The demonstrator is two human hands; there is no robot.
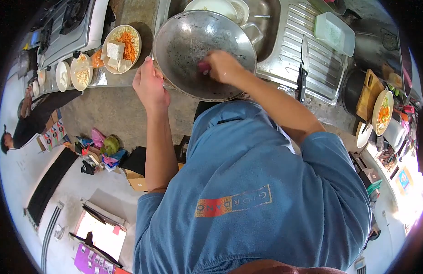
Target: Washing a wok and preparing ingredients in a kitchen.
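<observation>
A wide metal wok (184, 37) with dark specks on its inner surface is held tilted over the front edge of the sink. At its left rim, my left hand (150, 85) is closed around the wok's handle, most of which the fingers hide. My right hand (225, 66) is inside the wok, pressing a dark pink scrubber (204, 67) against the inner surface. The wok's other handle (255, 32) sticks out at the upper right. Behind the wok, pale plates (211, 7) sit in the steel sink basin (269, 34).
A kitchen knife (304, 68) lies across the ribbed drainboard (283, 51), near a translucent plastic container (334, 34). To the left stands a bowl of tofu and shredded carrot (122, 49), beside a gas stove (69, 34). A wooden board (369, 96) leans at right. Another person (30, 123) stands far left.
</observation>
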